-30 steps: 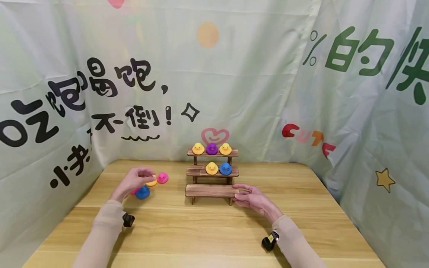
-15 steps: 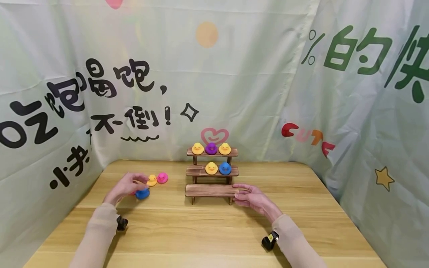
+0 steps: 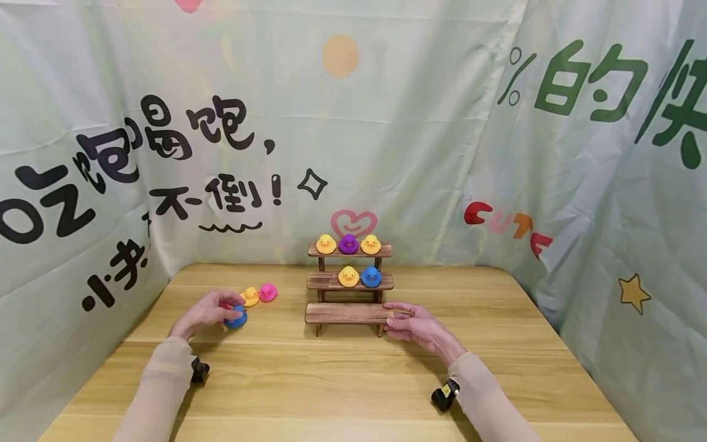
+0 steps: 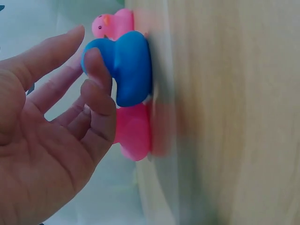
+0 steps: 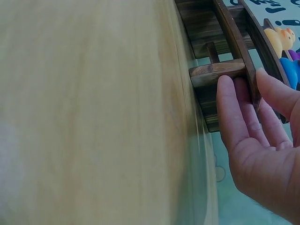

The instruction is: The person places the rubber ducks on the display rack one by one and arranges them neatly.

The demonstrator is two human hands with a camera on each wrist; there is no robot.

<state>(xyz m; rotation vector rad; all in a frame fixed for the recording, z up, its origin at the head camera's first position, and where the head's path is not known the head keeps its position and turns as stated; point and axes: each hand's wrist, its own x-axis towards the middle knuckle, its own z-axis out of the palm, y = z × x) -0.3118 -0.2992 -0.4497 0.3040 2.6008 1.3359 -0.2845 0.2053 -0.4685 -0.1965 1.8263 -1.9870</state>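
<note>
Before you, creased pale-green fabric sheeting [image 3: 397, 92] (printed with bold black lettering [image 3: 277, 184] and green lettering [image 3: 599, 95]) hangs around the back and sides of your light-brown wood-grain table [image 3: 331, 380] with rounded far corners.
</note>
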